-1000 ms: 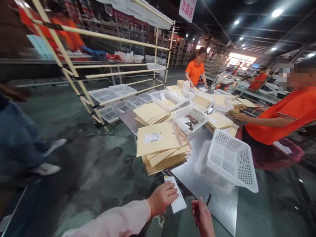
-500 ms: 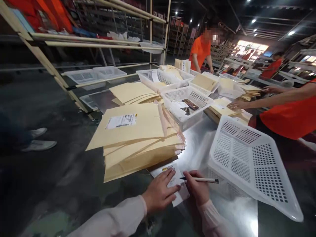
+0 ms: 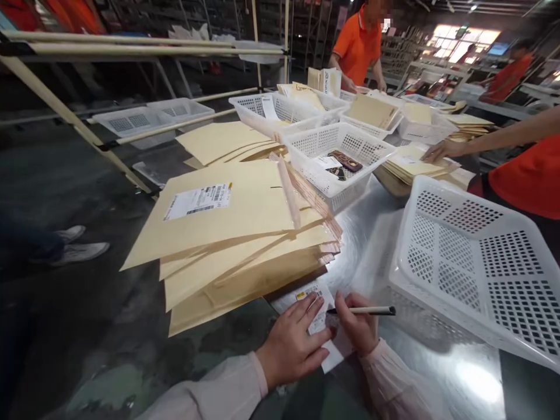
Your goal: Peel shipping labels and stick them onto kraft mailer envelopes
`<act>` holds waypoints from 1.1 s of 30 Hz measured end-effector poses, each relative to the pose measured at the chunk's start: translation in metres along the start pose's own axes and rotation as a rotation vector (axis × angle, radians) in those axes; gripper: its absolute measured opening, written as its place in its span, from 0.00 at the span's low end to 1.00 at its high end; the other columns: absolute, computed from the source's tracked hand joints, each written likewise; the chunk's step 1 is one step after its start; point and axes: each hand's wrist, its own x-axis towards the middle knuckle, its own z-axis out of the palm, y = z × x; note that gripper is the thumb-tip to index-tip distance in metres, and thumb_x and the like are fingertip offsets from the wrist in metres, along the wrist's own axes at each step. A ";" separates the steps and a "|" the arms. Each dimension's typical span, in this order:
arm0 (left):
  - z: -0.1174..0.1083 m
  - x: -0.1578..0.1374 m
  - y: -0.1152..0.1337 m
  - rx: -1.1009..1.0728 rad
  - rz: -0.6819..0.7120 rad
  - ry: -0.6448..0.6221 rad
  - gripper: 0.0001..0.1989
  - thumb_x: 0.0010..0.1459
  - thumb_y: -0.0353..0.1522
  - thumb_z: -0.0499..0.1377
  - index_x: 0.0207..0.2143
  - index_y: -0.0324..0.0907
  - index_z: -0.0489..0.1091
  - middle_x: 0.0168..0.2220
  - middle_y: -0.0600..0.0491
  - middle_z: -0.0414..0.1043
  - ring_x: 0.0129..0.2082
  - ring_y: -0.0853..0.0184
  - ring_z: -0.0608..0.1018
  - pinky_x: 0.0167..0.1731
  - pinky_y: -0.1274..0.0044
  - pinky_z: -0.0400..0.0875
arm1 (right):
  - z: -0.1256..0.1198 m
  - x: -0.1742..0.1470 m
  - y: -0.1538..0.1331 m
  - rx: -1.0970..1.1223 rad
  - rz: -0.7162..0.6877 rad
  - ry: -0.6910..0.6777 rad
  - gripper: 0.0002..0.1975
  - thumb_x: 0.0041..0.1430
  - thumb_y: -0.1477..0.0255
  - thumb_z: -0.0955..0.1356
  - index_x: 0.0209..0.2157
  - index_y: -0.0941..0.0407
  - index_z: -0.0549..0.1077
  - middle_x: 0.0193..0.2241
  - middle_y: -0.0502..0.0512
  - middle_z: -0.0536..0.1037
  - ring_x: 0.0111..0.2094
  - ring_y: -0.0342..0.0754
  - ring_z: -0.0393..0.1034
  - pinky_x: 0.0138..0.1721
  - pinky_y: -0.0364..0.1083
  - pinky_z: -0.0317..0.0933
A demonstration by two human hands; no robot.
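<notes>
My left hand (image 3: pixel 300 339) lies with fingers spread on a white paper slip (image 3: pixel 338 353) with print and a small yellow mark, pressing it to the shiny metal table (image 3: pixel 350 245). In my right hand (image 3: pixel 356 326) a pen (image 3: pixel 376 311) is gripped, its dark tip at the slip just beside my left fingers. Beyond my hands rises a stack of tan padded envelopes (image 3: pixel 254 251). On the top one is a white shipping label (image 3: pixel 199 202).
An upper white perforated basket (image 3: pixel 476 256) stands at right. Another basket (image 3: pixel 306 166) holds dark patterned items and a paper. More envelopes (image 3: pixel 227 140) lie behind. A co-worker's hand (image 3: pixel 444 150) rests on envelopes at right; a person in orange (image 3: pixel 356 46) stands at the back.
The whole view has shifted, with the table's contents appearing larger and somewhat higher. My left hand still presses the slip and my right still holds the pen on it.
</notes>
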 end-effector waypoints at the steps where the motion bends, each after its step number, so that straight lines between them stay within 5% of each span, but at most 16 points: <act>1: 0.000 0.000 0.000 0.000 0.004 0.000 0.16 0.62 0.40 0.56 0.49 0.47 0.73 0.62 0.38 0.60 0.64 0.47 0.61 0.54 0.57 0.68 | 0.000 0.000 0.000 -0.008 -0.012 -0.006 0.28 0.61 0.60 0.63 0.10 0.54 0.56 0.08 0.45 0.57 0.13 0.38 0.50 0.17 0.43 0.48; 33: -0.006 0.001 0.001 0.018 0.005 -0.028 0.16 0.62 0.40 0.55 0.50 0.47 0.73 0.63 0.38 0.60 0.64 0.47 0.60 0.53 0.57 0.68 | 0.002 0.004 0.005 -0.025 -0.030 -0.060 0.23 0.61 0.67 0.60 0.12 0.53 0.55 0.09 0.46 0.59 0.13 0.39 0.52 0.18 0.43 0.47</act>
